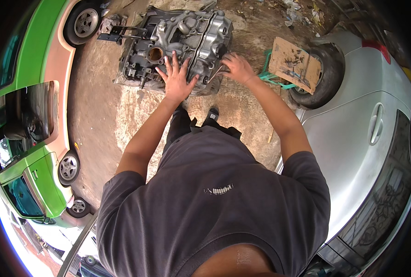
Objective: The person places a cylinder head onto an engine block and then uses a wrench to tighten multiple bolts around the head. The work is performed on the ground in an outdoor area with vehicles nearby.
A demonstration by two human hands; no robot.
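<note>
A greasy metal car engine (pixel 187 32) sits on the ground in front of me. My left hand (pixel 177 82) lies on its near side with the fingers spread, beside a round brown-lined opening (pixel 155 55). At the engine's near right corner, my right hand (pixel 237 68) is closed around one end of a thin metal wrench (pixel 216 73). The wrench slants down and left from my fingers to the engine's edge. What its far end sits on is too small to make out.
On the right, a cardboard sheet (pixel 294 62) holding several small parts and tools rests on a green stool (pixel 266 74), beside a tyre (pixel 327 69) and a silver car (pixel 353 134). A green and peach van (pixel 53 108) stands to the left. Litter (pixel 293 11) lies at the back.
</note>
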